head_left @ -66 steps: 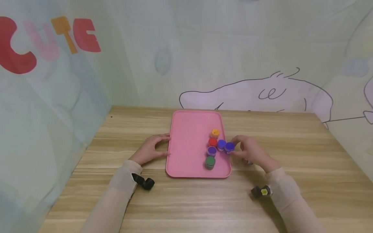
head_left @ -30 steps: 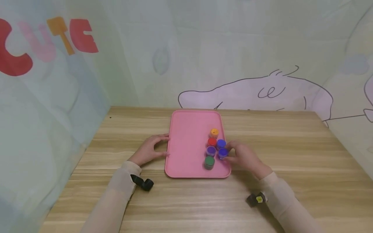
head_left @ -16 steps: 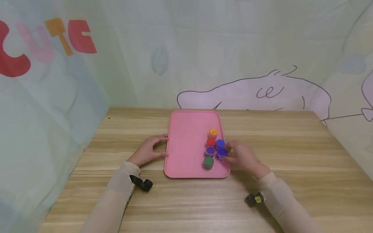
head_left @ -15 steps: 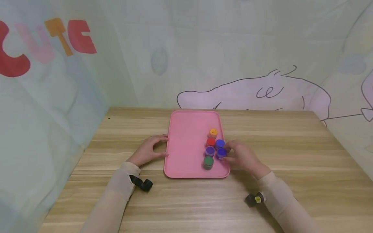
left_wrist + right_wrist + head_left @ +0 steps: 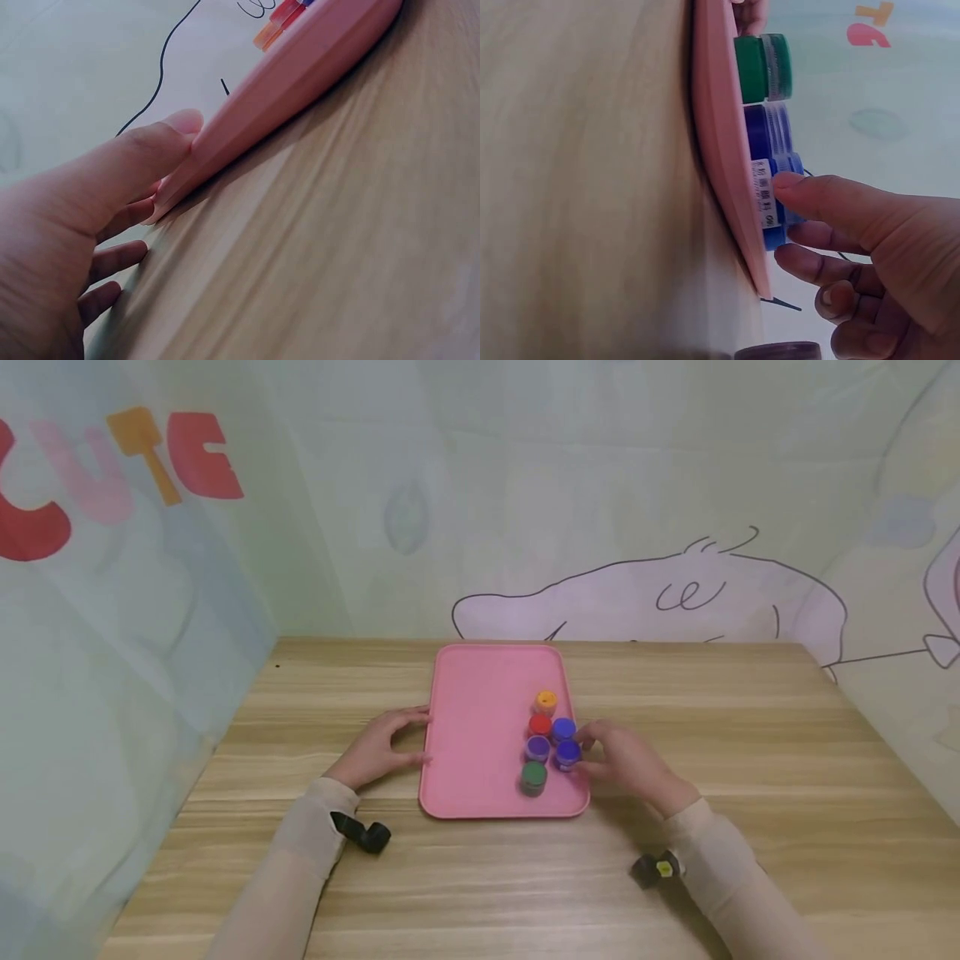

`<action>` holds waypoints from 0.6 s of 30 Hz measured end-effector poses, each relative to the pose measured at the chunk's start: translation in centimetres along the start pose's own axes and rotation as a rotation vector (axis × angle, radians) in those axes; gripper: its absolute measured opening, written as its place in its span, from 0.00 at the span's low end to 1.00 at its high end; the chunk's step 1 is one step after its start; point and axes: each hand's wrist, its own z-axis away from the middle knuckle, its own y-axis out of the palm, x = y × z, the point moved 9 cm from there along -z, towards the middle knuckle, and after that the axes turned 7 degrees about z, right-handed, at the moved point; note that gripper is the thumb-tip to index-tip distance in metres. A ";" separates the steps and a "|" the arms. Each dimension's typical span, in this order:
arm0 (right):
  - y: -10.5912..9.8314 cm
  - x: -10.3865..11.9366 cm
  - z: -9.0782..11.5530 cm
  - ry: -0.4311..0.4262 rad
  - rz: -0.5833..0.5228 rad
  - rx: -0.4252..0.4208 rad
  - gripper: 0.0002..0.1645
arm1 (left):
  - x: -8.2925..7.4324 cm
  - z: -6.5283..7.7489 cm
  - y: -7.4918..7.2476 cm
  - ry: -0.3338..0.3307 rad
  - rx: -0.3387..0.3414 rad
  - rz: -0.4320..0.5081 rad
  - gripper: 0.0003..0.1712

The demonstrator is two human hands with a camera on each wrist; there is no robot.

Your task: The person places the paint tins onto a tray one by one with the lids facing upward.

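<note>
On a pink tray [image 5: 480, 693] stand several small paint jars, grouped along its right side. My right hand [image 5: 626, 768] pinches a dark blue paint jar [image 5: 567, 754] between thumb and fingers at the tray's right rim. In the right wrist view the thumb lies against that jar's white printed label [image 5: 765, 193]. Around it stand a lighter blue jar [image 5: 563, 730], a purple jar [image 5: 537, 748], a red-lidded jar [image 5: 540, 725], a green jar [image 5: 533, 778] and an orange jar [image 5: 546, 701]. My left hand [image 5: 382, 747] touches the tray's left rim, thumb and fingers spread apart.
A wooden table [image 5: 480, 885] carries the tray. A dark purple lid [image 5: 780, 351] shows below my right hand in the right wrist view. Printed cloth [image 5: 600, 485] rises behind the table and on the left. Black wrist cameras sit on both sleeves.
My right hand has brought the dark blue jar left and nearer, from the tray's right rim to beside the purple jar. The left hand stays at its rim; the head view shifts slightly.
</note>
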 end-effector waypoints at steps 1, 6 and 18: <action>-0.1 -0.1 0.0 0.004 0.000 0.005 0.18 | 0.0 0.0 0.0 0.000 -0.001 -0.001 0.38; -0.7 -0.4 0.3 0.009 0.013 0.017 0.19 | 0.0 0.0 0.0 0.005 -0.002 -0.008 0.38; -2.3 -2.1 0.9 0.049 0.023 0.105 0.16 | -0.2 -0.1 -0.1 0.017 -0.006 -0.018 0.38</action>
